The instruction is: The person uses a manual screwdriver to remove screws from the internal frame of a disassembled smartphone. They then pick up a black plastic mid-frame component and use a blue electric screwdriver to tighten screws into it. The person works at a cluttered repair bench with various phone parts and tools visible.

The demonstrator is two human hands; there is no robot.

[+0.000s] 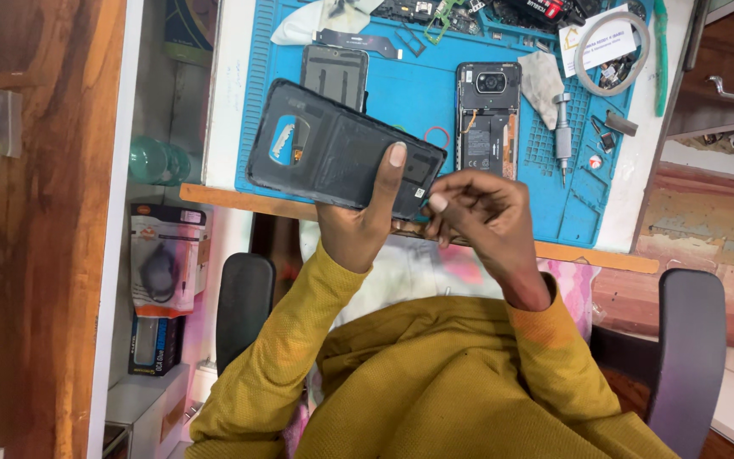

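Observation:
My left hand [365,223] holds a dark grey phone back cover [333,153], inner side up, with the thumb pressed on its lower right part. The cover has a camera cutout near its left end. My right hand [482,211] is curled at the cover's lower right corner, its fingertips pinching at that edge. Beyond the hands, an opened phone body [488,119] with its camera and battery exposed lies on the blue work mat [409,93]. A second dark phone panel [335,75] lies on the mat behind the cover.
A metal screwdriver [561,132], a grey cloth [542,78], a roll of tape [613,51], a red ring [437,136] and small parts lie on the mat. Boxes sit on shelves at the left. Chair armrests [244,297] flank my lap.

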